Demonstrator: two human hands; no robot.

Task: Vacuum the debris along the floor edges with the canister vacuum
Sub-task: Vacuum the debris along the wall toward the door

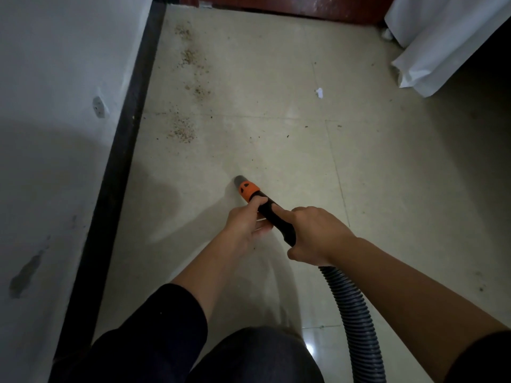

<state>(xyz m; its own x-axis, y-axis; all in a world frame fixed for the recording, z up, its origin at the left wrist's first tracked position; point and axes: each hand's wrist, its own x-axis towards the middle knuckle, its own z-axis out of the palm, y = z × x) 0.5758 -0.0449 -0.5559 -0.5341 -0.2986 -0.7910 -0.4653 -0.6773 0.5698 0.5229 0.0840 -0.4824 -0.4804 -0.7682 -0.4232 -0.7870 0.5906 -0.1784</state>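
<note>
The pale tiled floor is being bordered on the left by a white wall and its dark baseboard. The ribbed grey hose is being led from the near right up to the black wand. The wand's rear is being gripped by the right hand, its fingers curled round it. The front, just behind the orange collar, is being pinched by the left hand. The grey nozzle is being held at the floor, right of the baseboard, with the debris being left scattered farther along that edge.
</note>
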